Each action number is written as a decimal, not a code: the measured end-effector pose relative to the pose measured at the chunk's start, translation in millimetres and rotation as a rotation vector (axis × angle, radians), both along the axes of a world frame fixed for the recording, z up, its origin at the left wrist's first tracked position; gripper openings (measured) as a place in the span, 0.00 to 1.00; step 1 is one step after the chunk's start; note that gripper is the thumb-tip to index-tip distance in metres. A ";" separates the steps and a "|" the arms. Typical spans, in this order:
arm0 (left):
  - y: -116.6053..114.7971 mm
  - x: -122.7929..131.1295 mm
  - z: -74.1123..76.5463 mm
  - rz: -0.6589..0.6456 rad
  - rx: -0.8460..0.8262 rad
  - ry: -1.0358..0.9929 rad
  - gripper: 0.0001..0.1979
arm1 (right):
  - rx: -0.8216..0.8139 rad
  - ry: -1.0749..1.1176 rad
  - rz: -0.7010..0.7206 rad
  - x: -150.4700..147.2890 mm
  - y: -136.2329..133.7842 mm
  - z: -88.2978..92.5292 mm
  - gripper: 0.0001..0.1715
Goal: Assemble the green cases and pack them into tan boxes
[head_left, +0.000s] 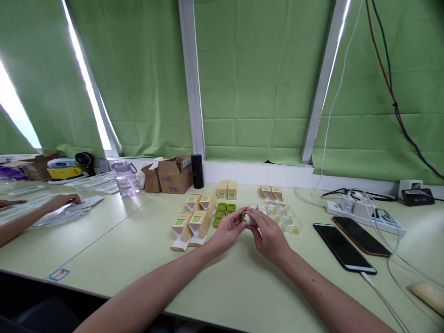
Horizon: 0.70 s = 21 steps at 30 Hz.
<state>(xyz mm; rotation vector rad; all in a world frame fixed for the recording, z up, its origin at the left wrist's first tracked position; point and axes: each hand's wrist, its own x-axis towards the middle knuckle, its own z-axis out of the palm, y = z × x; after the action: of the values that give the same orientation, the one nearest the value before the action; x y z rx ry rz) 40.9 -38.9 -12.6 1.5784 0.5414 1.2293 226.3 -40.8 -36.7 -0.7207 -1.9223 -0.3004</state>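
Note:
My left hand (229, 226) and my right hand (269, 231) meet over the table, fingers closed on a small rounded object with a white part and a green part (249, 219). Its exact kind is partly hidden by the fingers. Just left of it sit several small green square pieces (219, 213) in rows. Behind my right hand are small white pieces (261, 208), partly covered. To the right lie several clear plastic pieces with yellow centres (293, 225). Several small tan cartons (197, 223) with green labels lie at the left, flaps open.
Two tan cartons (227, 190) stand upright behind. Two phones (345, 247) and a power strip (367, 216) with loose cables occupy the right. Farther left are a cardboard box (175, 175), a black cylinder (197, 171), a clear jug (126, 179) and another person's hand (64, 201) over papers.

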 end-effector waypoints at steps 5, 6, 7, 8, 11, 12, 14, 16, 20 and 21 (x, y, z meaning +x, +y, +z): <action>-2.3 -0.3 2.5 0.005 -0.011 -0.011 0.32 | -0.003 -0.010 0.002 -1.7 -2.4 1.3 0.26; -3.2 -0.2 3.4 0.004 -0.014 -0.004 0.31 | -0.007 -0.011 0.001 -2.3 -2.7 1.5 0.26; -4.0 0.0 4.2 0.004 -0.016 0.002 0.31 | -0.008 -0.011 -0.001 -2.8 -2.8 1.6 0.26; -4.7 0.3 4.7 0.006 -0.018 0.006 0.30 | -0.008 -0.012 -0.004 -3.3 -2.9 1.6 0.26; -5.2 2.1 4.1 0.033 -0.011 0.007 0.30 | 0.004 -0.018 -0.013 -4.3 -2.5 1.3 0.26; -4.8 2.8 3.2 0.048 -0.008 0.005 0.29 | 0.008 -0.020 -0.015 -4.5 -2.3 1.2 0.26; -3.5 4.3 0.8 0.081 -0.005 0.003 0.28 | 0.013 -0.026 -0.019 -4.6 -2.1 0.8 0.27; -2.1 5.6 -1.2 0.114 -0.008 0.001 0.27 | 0.016 -0.034 -0.029 -4.6 -2.0 0.7 0.27; -1.3 7.7 -1.9 0.158 -0.023 -0.008 0.26 | 0.043 -0.048 -0.047 -5.2 -2.0 2.0 0.26; -1.5 8.2 -1.5 0.164 -0.028 -0.012 0.26 | 0.052 -0.050 -0.049 -5.6 -2.1 2.6 0.26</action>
<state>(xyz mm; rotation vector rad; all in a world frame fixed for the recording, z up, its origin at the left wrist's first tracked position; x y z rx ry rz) 49.1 -40.4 -14.1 1.5264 0.6879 1.3467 220.7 -42.9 -34.1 -0.7332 -1.9387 -0.4004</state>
